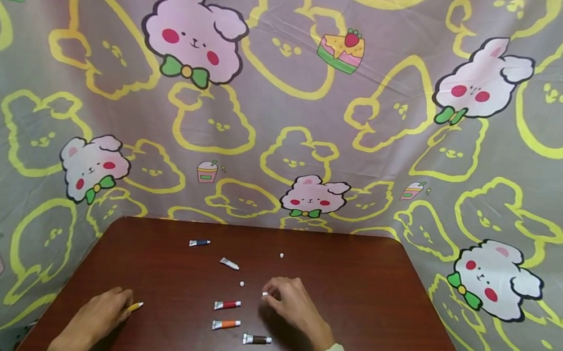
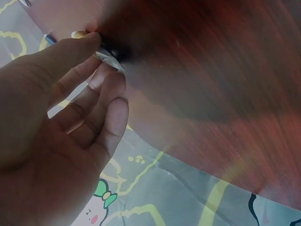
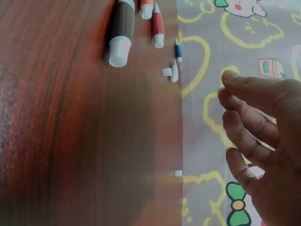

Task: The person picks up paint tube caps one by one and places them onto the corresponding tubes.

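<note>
Between thumb and fingers, my left hand [image 1: 95, 316] pinches a yellow paint tube [image 1: 134, 307] near the left side of the table. The tube's pale tip points to the upper right; its back end is partly hidden by the fingers. Right of centre, my right hand [image 1: 296, 310] holds a small white cap [image 1: 265, 294] at its fingertips, just over the table. The right wrist view hides that cap behind the fingers. Left of this hand lie a red paint tube [image 1: 228, 305], an orange paint tube [image 1: 227, 324] and a dark brown paint tube [image 1: 257, 340].
Farther back on the brown table [image 1: 353, 273] lie a white tube [image 1: 229, 263] and a dark blue tube [image 1: 200, 243]. One loose white cap [image 1: 242, 283] sits near the white tube, another small white cap [image 1: 281, 255] farther back. A patterned curtain [image 1: 277, 113] surrounds the table's back and sides.
</note>
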`<state>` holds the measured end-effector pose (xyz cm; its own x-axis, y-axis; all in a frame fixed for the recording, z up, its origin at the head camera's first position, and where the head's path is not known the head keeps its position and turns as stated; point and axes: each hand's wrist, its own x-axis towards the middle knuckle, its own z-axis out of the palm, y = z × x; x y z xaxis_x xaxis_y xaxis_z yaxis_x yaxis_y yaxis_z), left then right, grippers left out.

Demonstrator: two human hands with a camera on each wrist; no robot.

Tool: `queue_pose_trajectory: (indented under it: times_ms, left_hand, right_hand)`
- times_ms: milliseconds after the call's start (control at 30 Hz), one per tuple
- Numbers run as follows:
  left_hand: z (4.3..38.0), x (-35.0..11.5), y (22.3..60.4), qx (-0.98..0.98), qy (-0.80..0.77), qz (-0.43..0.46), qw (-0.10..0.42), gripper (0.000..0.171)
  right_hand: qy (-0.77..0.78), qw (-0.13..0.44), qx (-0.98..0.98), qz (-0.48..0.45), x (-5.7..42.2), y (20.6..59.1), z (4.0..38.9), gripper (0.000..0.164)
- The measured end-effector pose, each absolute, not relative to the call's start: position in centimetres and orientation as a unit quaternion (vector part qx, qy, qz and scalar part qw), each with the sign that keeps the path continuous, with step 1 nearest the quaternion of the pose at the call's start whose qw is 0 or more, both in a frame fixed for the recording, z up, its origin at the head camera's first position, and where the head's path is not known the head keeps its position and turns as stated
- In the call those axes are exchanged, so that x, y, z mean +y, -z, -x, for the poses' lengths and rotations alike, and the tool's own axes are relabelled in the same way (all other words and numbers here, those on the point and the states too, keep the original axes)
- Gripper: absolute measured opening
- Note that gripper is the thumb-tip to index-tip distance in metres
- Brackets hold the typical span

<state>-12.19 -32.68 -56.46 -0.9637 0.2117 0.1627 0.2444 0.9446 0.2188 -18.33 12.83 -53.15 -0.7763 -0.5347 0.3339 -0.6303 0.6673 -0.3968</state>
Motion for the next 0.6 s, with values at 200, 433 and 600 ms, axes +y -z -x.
queue_pose_trajectory:
  times_ms: [200, 433, 600]
  left_hand:
    - [12.6, -31.3, 56.4, -0.973, 0.118, 0.146, 0.131, 0.036]
    - [13.1, -29.3, 55.3, -0.970, 0.126, 0.158, 0.131, 0.035]
    - [13.4, -28.0, 54.7, -0.970, 0.128, 0.163, 0.124, 0.033]
  right_hand:
    - [-0.251, 0.100, -0.905, -0.328, 12.7, 52.9, 18.3, 0.010]
    - [-0.243, 0.106, -0.907, -0.328, 12.4, 52.9, 18.3, 0.011]
    - [-0.243, 0.102, -0.908, -0.325, 12.3, 52.9, 18.3, 0.008]
